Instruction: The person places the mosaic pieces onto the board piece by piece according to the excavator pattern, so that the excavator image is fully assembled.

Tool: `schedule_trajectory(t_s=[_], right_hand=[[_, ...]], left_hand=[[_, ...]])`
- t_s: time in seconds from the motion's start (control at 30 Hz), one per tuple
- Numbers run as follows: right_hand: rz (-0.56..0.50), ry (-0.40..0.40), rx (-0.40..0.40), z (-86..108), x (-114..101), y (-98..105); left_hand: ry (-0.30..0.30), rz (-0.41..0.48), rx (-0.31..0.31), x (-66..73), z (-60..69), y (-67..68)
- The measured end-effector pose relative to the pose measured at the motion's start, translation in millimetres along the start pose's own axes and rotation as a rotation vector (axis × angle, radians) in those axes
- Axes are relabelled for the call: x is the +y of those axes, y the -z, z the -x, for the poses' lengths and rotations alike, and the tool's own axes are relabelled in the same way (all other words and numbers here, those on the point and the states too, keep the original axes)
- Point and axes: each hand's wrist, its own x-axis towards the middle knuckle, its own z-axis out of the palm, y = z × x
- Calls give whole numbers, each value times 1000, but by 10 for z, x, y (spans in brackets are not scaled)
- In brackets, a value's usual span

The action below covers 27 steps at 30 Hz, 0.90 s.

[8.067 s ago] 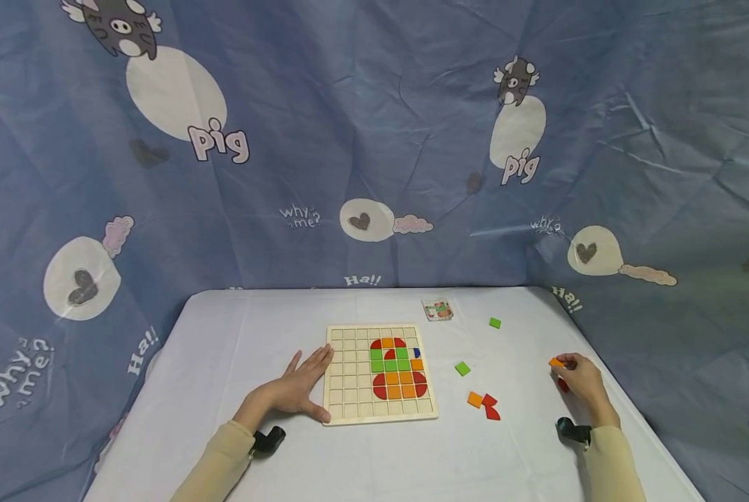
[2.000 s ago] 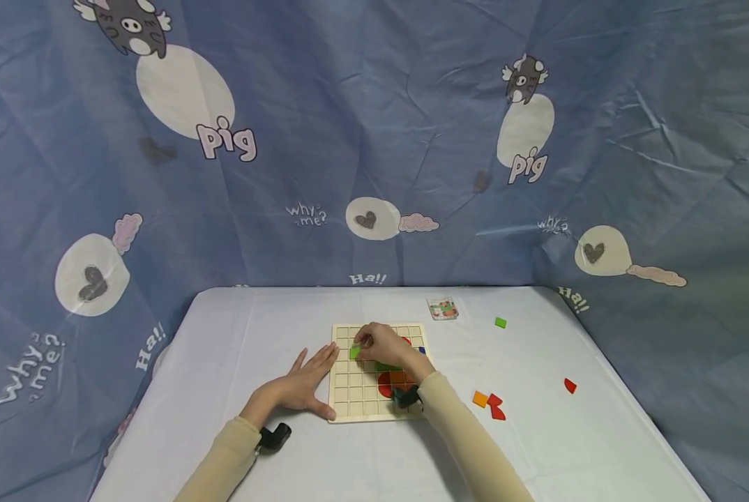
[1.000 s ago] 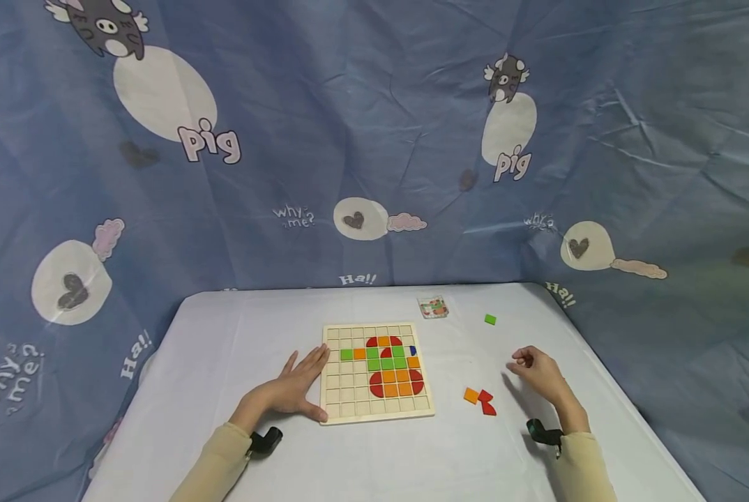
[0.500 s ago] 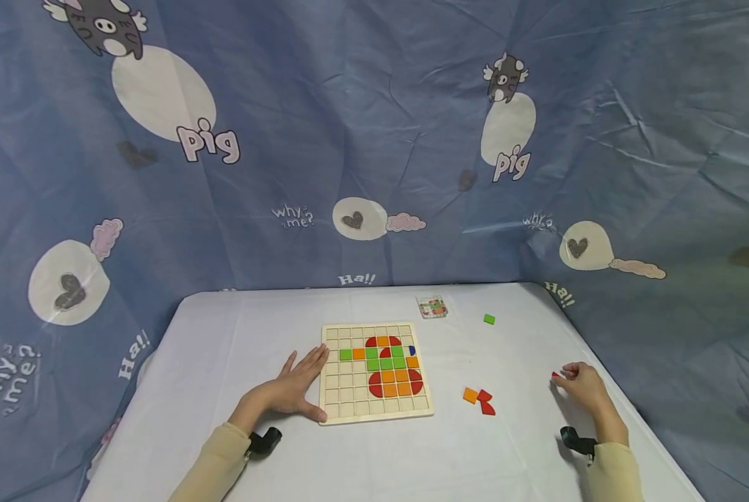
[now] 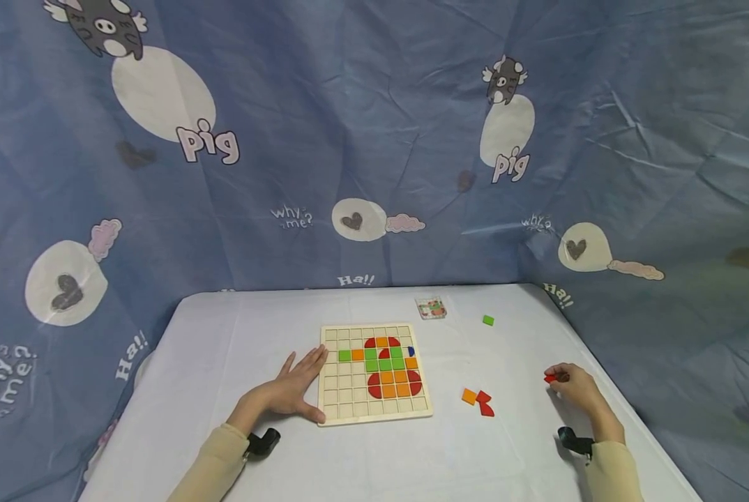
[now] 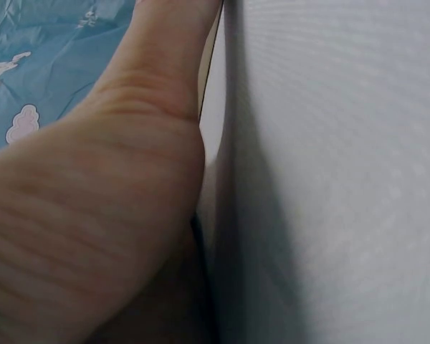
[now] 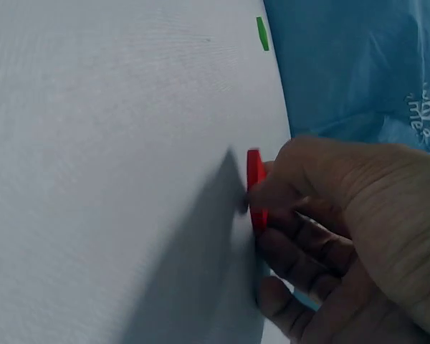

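Note:
A square wooden grid board (image 5: 374,411) lies mid-table, with green, orange, red and blue tiles set in its cells. My left hand (image 5: 293,389) rests at the board's left edge, fingers spread and straight; the left wrist view shows only its near part (image 6: 107,186) close up. At the table's right side my right hand (image 5: 577,387) pinches a red tile (image 7: 255,188) between thumb and fingers, just over the cloth. In the head view that red tile (image 5: 549,378) is partly hidden by the fingers.
Between board and right hand lie an orange square tile (image 5: 469,396) and two red quarter-round tiles (image 5: 486,410). Farther back are a green tile (image 5: 488,320) and a small picture card (image 5: 431,308). A blue printed curtain (image 5: 374,160) hangs behind the white table.
A green and an orange tile now sit in the board's left part. My right hand went from the board back to the right and picked up the red tile. The left hand stayed put.

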Motion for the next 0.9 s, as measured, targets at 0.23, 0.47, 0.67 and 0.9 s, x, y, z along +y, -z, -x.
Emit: schedule_trajectory(t_s=[0.23, 0.47, 0.67, 0.9], right_hand=[[10, -109, 63, -20, -23, -24], [38, -156, 61, -34, -104, -17], [7, 3, 21, -81, -32, 59], [-87, 222, -156, -135, 110, 80]], left_hand=[[0, 0, -4, 5, -2, 16], [-3, 2, -4, 24, 3, 31], [0, 6, -5, 21, 5, 12], [-10, 0, -7, 20, 3, 12]])
